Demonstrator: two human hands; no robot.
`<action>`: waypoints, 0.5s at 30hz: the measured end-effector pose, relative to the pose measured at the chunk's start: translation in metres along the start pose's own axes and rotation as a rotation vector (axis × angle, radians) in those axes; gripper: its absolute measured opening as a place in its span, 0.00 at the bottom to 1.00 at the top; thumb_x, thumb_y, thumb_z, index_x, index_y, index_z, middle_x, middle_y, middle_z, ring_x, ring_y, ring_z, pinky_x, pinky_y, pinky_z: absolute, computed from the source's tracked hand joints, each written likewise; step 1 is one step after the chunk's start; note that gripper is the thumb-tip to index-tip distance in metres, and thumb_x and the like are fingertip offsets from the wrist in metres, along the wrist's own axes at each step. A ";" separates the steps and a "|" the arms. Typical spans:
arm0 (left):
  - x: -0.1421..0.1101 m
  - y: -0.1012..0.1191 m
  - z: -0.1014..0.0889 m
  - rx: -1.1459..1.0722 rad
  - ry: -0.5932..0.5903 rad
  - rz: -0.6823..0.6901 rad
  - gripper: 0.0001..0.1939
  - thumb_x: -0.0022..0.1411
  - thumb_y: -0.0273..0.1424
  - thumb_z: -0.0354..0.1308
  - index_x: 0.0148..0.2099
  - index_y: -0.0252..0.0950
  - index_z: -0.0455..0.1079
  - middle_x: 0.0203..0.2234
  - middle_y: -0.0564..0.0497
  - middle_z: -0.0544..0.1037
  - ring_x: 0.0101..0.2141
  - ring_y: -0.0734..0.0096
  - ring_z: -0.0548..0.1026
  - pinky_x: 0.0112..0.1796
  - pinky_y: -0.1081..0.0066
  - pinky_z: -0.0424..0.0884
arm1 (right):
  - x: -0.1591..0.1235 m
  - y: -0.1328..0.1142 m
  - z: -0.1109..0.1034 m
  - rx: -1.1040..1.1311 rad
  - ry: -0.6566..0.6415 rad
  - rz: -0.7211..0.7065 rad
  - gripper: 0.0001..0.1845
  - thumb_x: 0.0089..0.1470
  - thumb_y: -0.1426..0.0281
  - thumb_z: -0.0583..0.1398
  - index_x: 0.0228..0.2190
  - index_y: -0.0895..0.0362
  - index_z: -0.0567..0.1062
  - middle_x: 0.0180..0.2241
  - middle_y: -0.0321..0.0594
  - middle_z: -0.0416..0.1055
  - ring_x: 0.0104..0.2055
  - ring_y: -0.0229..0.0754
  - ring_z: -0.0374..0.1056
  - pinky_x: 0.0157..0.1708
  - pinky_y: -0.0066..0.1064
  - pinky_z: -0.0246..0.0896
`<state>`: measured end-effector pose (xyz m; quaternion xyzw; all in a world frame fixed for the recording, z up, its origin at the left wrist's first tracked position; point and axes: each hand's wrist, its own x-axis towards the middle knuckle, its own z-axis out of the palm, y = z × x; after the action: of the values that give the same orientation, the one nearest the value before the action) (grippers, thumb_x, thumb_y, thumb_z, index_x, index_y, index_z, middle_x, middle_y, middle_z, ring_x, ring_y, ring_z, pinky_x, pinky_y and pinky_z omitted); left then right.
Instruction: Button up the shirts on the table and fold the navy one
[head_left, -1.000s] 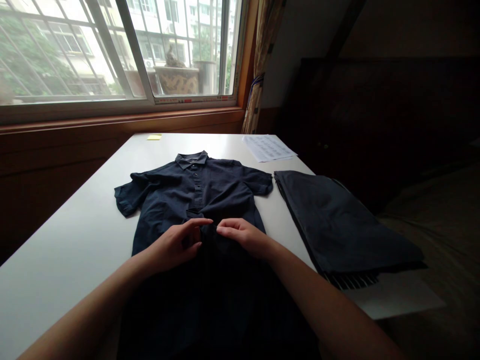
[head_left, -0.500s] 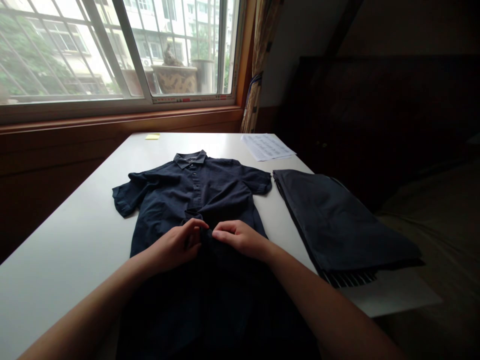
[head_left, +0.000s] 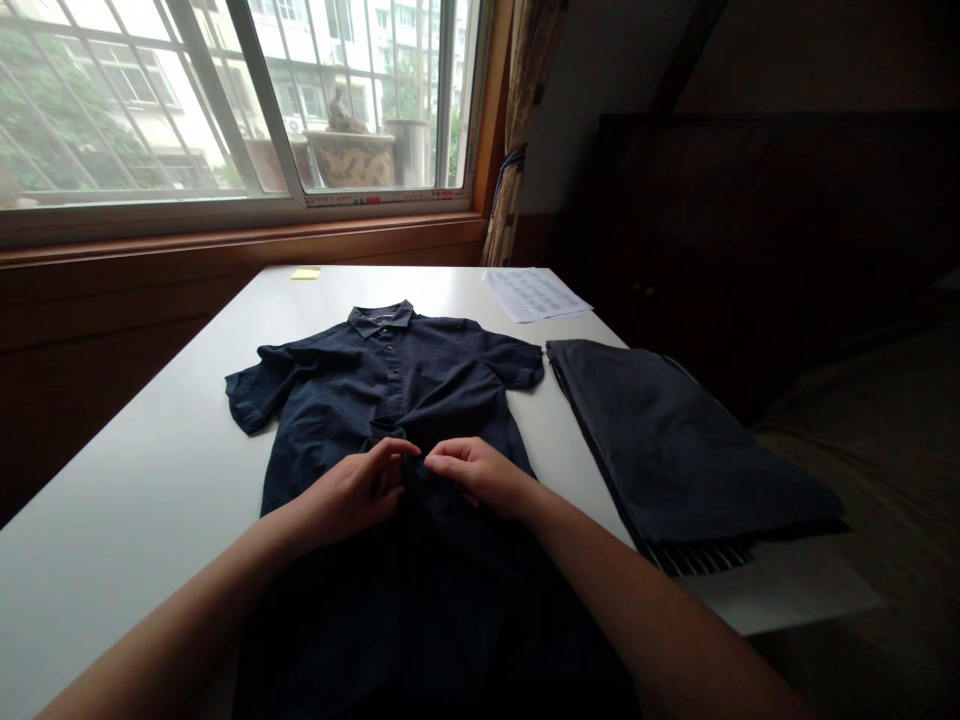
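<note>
A dark navy short-sleeved shirt [head_left: 330, 400] lies front up, its collar toward the window and its lower part toward me. The upper buttons show along the placket. At the middle of the front, my left hand [head_left: 367, 483] pinches the placket cloth, which is bunched up there. Close on its right, my right hand [head_left: 480, 475] has thumb and forefinger pressed together on the same stretch of shirt front. Both sets of fingertips nearly meet. Whether a button lies between them is too dark to make out.
The shirt lies on a white table [head_left: 135, 480]. To its right is a folded dark cloth [head_left: 675, 440] with a striped piece under its near edge. Printed sheets [head_left: 536, 293] and a yellow sticky note [head_left: 305, 273] lie at the far edge, below a barred window [head_left: 360, 100].
My right fingers have shifted very slightly, and the bit of cloth that stood up between the fingertips shows less. My left hand stays almost in place.
</note>
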<state>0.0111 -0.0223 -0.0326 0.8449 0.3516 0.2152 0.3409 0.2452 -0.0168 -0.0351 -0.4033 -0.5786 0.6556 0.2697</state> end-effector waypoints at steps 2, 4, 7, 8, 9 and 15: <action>0.000 -0.001 0.000 0.003 -0.010 -0.001 0.24 0.63 0.25 0.53 0.60 0.39 0.57 0.25 0.60 0.65 0.24 0.78 0.66 0.27 0.78 0.62 | 0.000 -0.001 0.001 0.028 -0.005 0.000 0.17 0.54 0.56 0.62 0.30 0.58 0.74 0.18 0.26 0.59 0.15 0.28 0.50 0.13 0.21 0.43; 0.000 -0.002 0.000 0.002 -0.019 -0.001 0.24 0.63 0.25 0.53 0.61 0.39 0.57 0.26 0.60 0.66 0.24 0.78 0.66 0.27 0.78 0.63 | 0.000 0.000 0.002 0.041 -0.015 -0.002 0.15 0.53 0.57 0.63 0.30 0.58 0.74 0.17 0.26 0.59 0.14 0.27 0.51 0.13 0.21 0.44; 0.000 -0.002 0.001 0.003 -0.026 -0.005 0.25 0.64 0.26 0.53 0.62 0.40 0.56 0.26 0.59 0.66 0.25 0.77 0.66 0.28 0.77 0.64 | 0.000 0.002 0.001 0.040 -0.022 0.002 0.13 0.52 0.60 0.63 0.31 0.59 0.75 0.17 0.26 0.61 0.14 0.27 0.53 0.13 0.20 0.44; -0.001 -0.002 0.001 0.005 -0.028 -0.008 0.24 0.64 0.26 0.53 0.62 0.40 0.57 0.26 0.59 0.66 0.25 0.77 0.67 0.28 0.77 0.64 | 0.001 0.004 0.001 0.036 -0.023 0.005 0.13 0.52 0.61 0.64 0.32 0.59 0.75 0.17 0.26 0.62 0.14 0.27 0.54 0.13 0.20 0.44; -0.001 -0.002 0.000 0.010 -0.029 -0.010 0.24 0.64 0.26 0.53 0.61 0.40 0.58 0.26 0.59 0.66 0.25 0.77 0.67 0.28 0.77 0.64 | 0.001 0.004 0.000 0.035 -0.023 0.008 0.12 0.52 0.62 0.64 0.32 0.59 0.75 0.18 0.26 0.62 0.15 0.27 0.54 0.14 0.20 0.45; -0.002 -0.004 0.001 0.029 -0.014 -0.009 0.18 0.65 0.28 0.54 0.57 0.39 0.60 0.28 0.57 0.69 0.27 0.76 0.69 0.29 0.76 0.65 | 0.002 0.004 0.000 0.021 -0.013 -0.014 0.12 0.49 0.63 0.65 0.32 0.59 0.76 0.21 0.29 0.66 0.19 0.29 0.58 0.18 0.21 0.53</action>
<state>0.0085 -0.0219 -0.0360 0.8497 0.3561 0.2026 0.3319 0.2447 -0.0161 -0.0396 -0.3919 -0.5763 0.6624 0.2748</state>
